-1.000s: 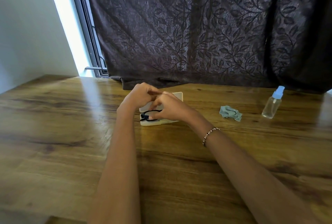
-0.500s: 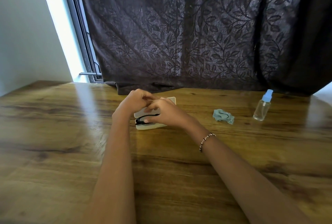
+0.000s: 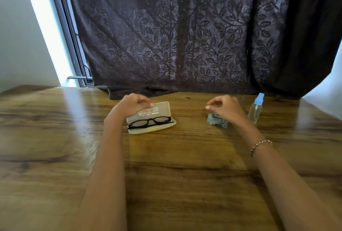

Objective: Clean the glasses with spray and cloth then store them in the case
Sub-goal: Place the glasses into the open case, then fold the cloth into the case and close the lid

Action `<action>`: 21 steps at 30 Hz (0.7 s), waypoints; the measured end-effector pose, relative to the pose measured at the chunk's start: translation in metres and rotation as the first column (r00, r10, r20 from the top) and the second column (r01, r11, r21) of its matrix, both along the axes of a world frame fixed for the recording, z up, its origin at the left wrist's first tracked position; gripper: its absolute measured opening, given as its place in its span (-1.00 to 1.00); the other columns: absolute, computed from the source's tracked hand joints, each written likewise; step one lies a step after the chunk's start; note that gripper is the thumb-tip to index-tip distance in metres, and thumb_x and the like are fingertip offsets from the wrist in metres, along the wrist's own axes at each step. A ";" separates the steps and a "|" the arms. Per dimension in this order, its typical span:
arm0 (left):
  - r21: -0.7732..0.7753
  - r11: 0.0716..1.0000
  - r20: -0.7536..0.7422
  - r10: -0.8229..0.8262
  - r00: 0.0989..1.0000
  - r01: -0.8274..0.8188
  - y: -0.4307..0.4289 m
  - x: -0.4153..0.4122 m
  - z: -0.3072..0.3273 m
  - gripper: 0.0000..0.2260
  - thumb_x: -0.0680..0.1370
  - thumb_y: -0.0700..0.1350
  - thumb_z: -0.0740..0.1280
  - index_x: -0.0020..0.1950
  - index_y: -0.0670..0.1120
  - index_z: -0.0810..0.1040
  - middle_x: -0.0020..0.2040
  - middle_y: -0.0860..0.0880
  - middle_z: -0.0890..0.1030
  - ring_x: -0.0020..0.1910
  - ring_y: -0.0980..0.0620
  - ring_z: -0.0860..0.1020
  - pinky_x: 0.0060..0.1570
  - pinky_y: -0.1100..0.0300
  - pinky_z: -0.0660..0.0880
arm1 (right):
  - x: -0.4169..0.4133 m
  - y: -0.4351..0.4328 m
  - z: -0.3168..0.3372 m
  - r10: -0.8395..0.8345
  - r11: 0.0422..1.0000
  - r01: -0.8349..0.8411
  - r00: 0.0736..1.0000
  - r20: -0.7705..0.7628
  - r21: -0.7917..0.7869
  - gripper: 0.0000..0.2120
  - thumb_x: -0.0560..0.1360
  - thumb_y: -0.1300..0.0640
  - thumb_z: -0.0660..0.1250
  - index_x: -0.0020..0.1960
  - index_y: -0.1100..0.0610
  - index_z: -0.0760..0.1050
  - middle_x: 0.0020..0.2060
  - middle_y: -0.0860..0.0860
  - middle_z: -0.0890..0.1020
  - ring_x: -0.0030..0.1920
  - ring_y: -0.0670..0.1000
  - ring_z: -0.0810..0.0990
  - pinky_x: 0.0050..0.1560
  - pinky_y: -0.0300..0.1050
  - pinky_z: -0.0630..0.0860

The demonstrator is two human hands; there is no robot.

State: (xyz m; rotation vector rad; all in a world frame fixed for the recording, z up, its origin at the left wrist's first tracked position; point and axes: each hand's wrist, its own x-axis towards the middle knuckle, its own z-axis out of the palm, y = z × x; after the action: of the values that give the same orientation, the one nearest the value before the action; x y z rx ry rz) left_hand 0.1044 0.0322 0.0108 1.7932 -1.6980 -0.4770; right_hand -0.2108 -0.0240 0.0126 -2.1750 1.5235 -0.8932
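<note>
Black-framed glasses (image 3: 150,122) lie folded in the open cream case (image 3: 160,109), lenses facing me. My left hand (image 3: 132,104) rests at the upper left corner of the raised lid, fingertips curled onto its edge. My right hand (image 3: 227,107) hovers just above the crumpled blue-grey cloth (image 3: 215,121), fingers loosely bent and apart, holding nothing. The clear spray bottle (image 3: 255,109) with a blue cap stands upright right of that hand.
The wooden table (image 3: 175,166) stretches toward me between my forearms. A dark leaf-patterned curtain (image 3: 175,36) hangs along the far edge, its hem on the tabletop. A window frame (image 3: 74,55) shows at the back left.
My right hand has left the case and moved right to above the cloth. The glasses now lie uncovered in the open case. My left hand stays at the lid.
</note>
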 end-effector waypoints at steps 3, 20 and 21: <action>-0.038 0.999 0.000 0.014 1.000 -0.014 0.000 -0.005 0.001 -0.72 0.50 0.13 0.33 0.14 0.05 0.60 -0.02 0.09 0.59 0.03 0.12 0.47 0.12 0.19 0.31 | -0.022 -0.006 -0.001 -0.096 0.993 0.101 0.992 -0.082 0.066 -0.79 0.43 -0.02 0.46 -0.02 0.09 0.61 -0.08 -0.01 0.67 -0.14 -0.11 0.56 -0.17 -0.29 0.42; -0.078 0.994 0.016 0.079 0.997 -0.078 0.001 -0.013 -0.001 -0.74 0.57 0.04 0.27 0.21 -0.01 0.56 0.10 -0.01 0.58 0.18 -0.03 0.49 0.10 0.18 0.32 | -0.019 -0.002 -0.002 -0.115 0.976 0.108 0.993 0.025 0.191 -0.96 0.42 0.10 0.49 -0.16 0.05 0.65 -0.19 -0.13 0.62 0.03 -0.05 0.54 0.06 -0.10 0.43; -0.112 0.990 -0.002 0.088 0.996 -0.087 0.001 -0.017 0.002 -0.75 0.57 0.02 0.27 0.20 -0.01 0.56 0.09 -0.01 0.59 0.16 -0.01 0.50 0.11 0.19 0.34 | -0.019 -0.002 -0.001 -0.107 0.977 0.096 0.993 0.052 0.193 -0.96 0.42 0.09 0.48 -0.15 0.05 0.65 -0.16 -0.12 0.63 0.04 -0.04 0.55 0.09 -0.07 0.46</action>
State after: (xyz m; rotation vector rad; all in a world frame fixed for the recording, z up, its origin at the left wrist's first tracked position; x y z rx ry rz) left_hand 0.0879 0.0334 0.0123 1.7791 -1.6077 -0.3346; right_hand -0.2299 -0.0260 0.0118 -1.9337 1.6309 -0.8024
